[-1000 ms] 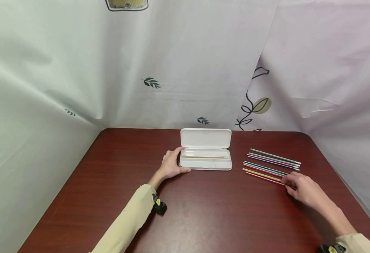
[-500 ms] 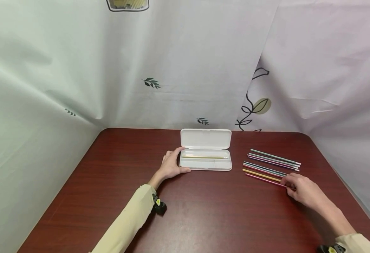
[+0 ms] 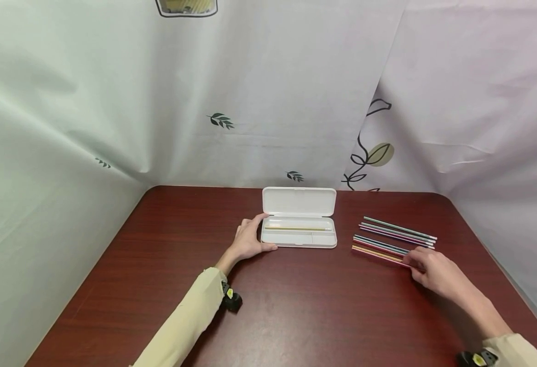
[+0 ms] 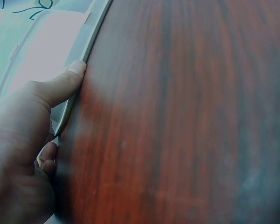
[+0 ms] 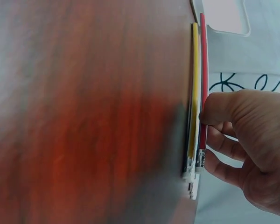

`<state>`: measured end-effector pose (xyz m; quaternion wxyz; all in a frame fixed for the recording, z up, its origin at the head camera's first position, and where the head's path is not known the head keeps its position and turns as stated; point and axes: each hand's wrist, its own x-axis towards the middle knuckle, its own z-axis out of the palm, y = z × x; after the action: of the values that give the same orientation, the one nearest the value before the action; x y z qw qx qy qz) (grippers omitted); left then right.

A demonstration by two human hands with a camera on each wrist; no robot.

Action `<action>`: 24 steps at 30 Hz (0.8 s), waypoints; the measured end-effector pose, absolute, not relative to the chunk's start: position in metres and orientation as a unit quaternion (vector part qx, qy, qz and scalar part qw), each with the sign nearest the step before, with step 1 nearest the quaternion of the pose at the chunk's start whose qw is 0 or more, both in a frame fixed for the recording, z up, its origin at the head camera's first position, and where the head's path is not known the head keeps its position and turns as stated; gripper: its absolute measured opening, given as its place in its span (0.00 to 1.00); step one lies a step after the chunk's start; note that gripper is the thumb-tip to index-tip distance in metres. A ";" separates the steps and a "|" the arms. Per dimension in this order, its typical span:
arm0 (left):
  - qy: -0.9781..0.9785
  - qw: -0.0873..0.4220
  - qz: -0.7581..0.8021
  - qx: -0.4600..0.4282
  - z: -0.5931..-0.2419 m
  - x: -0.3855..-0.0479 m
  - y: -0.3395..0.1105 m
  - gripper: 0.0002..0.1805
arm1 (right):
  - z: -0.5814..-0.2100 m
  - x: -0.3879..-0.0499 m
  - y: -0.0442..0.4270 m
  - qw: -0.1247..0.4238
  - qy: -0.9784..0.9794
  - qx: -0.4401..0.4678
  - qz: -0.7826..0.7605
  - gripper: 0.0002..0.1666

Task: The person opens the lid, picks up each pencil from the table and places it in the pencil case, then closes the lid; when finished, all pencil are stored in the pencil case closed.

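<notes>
Right wrist view: red pencil (image 5: 204,60) lengthwise top-to-bottom, eraser (image 5: 200,170) lowermost.

This looks like a makeshift recording booth: creased pale sheeting (image 3: 273,81), printed with leaf sprigs (image 3: 221,121) and a line-drawn plant (image 3: 364,159), hangs behind and along both sides of a reddish-brown, wood-grained surface (image 3: 305,306). Black wrist cameras (image 3: 233,302) fit that reading. Whether it stands in a home, office or lab cannot be told.
</notes>
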<state>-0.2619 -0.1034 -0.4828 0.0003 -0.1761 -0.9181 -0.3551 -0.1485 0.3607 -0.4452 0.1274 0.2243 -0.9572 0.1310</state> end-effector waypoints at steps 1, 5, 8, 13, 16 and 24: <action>-0.918 0.001 -0.356 -0.176 -0.483 -0.262 -0.103 0.51 | -0.444 -0.150 0.359 0.131 -0.956 0.228 0.132 0.17; -0.917 0.006 -0.357 -0.178 -0.483 -0.262 -0.103 0.50 | -0.442 -0.157 0.351 0.139 -0.950 0.243 0.141 0.17; -0.917 0.007 -0.357 -0.178 -0.483 -0.262 -0.103 0.51 | -0.440 -0.162 0.344 0.143 -0.944 0.257 0.146 0.17; -0.919 0.002 -0.354 -0.175 -0.483 -0.262 -0.103 0.51 | -0.438 -0.173 0.328 0.148 -0.939 0.273 0.148 0.17; -0.919 0.001 -0.355 -0.172 -0.483 -0.262 -0.103 0.51 | -0.435 -0.180 0.318 0.138 -0.939 0.276 0.150 0.16; -0.918 0.002 -0.356 -0.172 -0.482 -0.262 -0.102 0.51 | -0.430 -0.201 0.292 0.130 -0.936 0.292 0.151 0.14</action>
<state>-0.2619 -0.1025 -0.4823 0.0024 -0.1717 -0.9184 -0.3563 -0.2011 0.2917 -0.4298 0.1299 0.2915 -0.9356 0.1510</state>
